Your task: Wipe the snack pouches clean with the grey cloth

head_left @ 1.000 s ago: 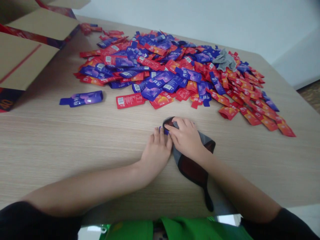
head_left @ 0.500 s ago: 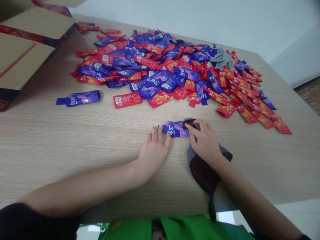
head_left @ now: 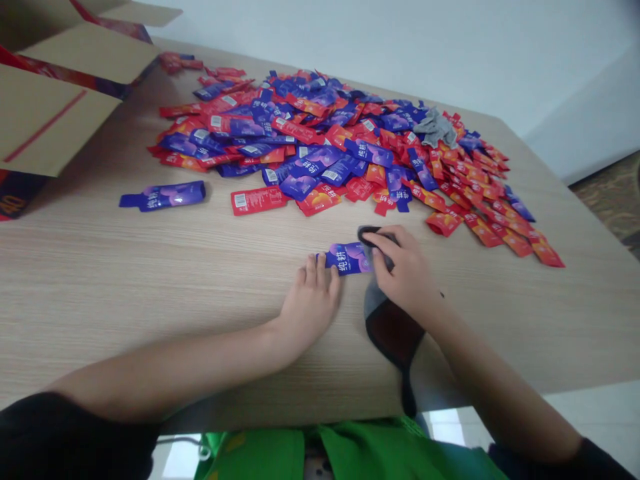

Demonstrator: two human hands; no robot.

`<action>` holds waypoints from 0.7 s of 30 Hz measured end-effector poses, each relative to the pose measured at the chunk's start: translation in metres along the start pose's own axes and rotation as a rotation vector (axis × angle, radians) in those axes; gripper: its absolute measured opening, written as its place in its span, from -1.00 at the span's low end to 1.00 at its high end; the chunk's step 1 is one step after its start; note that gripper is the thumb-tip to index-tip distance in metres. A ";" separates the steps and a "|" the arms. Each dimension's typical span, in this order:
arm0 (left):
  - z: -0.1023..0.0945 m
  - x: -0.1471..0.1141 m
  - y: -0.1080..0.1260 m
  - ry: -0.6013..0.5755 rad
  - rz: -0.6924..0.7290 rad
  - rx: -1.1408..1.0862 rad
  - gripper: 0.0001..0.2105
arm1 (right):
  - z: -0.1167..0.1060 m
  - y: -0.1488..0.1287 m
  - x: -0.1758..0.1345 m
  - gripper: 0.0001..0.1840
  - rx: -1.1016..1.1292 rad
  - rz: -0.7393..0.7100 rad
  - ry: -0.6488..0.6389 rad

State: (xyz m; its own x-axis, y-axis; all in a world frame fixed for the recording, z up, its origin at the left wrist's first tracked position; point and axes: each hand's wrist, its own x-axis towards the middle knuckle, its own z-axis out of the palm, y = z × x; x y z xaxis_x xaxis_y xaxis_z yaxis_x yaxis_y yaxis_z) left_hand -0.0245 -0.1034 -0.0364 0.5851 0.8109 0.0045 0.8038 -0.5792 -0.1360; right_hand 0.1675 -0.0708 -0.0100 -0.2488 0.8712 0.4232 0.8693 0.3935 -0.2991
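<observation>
A purple drink pouch [head_left: 350, 259] with white characters lies flat on the table in front of me. With fingers stretched out, my left hand [head_left: 313, 293] rests on its left, spouted end and presses it down. My right hand [head_left: 403, 267] is closed on a bunched grey-and-black cloth [head_left: 393, 327] with dark edging. Part of this cloth touches the pouch's right end and covers it; the rest trails toward the table's front edge in a narrow black strip. Exactly how the right fingers grip the cloth is partly hidden.
A large heap of red and purple pouches [head_left: 305, 140] spreads across the back, with a grey cloth [head_left: 436, 128] on top. Overlapping red pouches [head_left: 500, 213] extend at right. One purple pouch [head_left: 163, 197] lies apart at left, near an open cardboard box [head_left: 65, 113].
My right hand and the cloth have shifted slightly left and up over the pouch's right end. My left hand stays on the pouch. The whole view has shifted a little.
</observation>
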 end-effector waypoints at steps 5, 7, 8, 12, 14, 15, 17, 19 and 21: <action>-0.001 0.000 -0.001 0.003 0.010 0.029 -0.57 | 0.023 -0.027 0.004 -0.61 -0.041 -0.146 -0.218; -0.001 0.000 -0.001 -0.002 0.014 0.036 -0.59 | 0.029 -0.028 0.001 -0.64 -0.089 -0.151 -0.256; -0.002 0.000 -0.002 -0.007 0.015 0.038 -0.59 | 0.030 -0.027 0.000 -0.65 -0.109 -0.139 -0.259; -0.004 0.001 -0.002 -0.048 0.018 0.041 -0.59 | 0.026 -0.017 -0.007 -0.64 -0.145 -0.068 -0.229; -0.005 0.001 -0.002 -0.058 0.024 0.040 -0.59 | 0.023 -0.010 -0.011 -0.64 -0.164 -0.025 -0.193; -0.006 0.001 -0.002 -0.058 0.025 0.039 -0.59 | 0.022 -0.007 -0.013 -0.64 -0.176 -0.003 -0.169; -0.006 0.002 -0.002 -0.060 0.027 0.041 -0.58 | 0.020 0.002 -0.016 -0.63 -0.199 0.040 -0.119; -0.006 0.002 -0.002 -0.067 0.025 0.044 -0.57 | 0.019 0.012 -0.019 -0.62 -0.211 0.080 -0.083; -0.006 0.002 -0.002 -0.074 0.023 0.045 -0.57 | 0.018 0.023 -0.022 -0.62 -0.220 0.125 -0.067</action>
State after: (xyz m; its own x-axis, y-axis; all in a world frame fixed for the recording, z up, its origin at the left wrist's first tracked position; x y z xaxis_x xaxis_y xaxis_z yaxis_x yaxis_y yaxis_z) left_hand -0.0246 -0.1011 -0.0297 0.5923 0.8025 -0.0721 0.7837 -0.5945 -0.1799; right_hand 0.1849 -0.0752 -0.0416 -0.1549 0.9296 0.3346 0.9653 0.2145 -0.1491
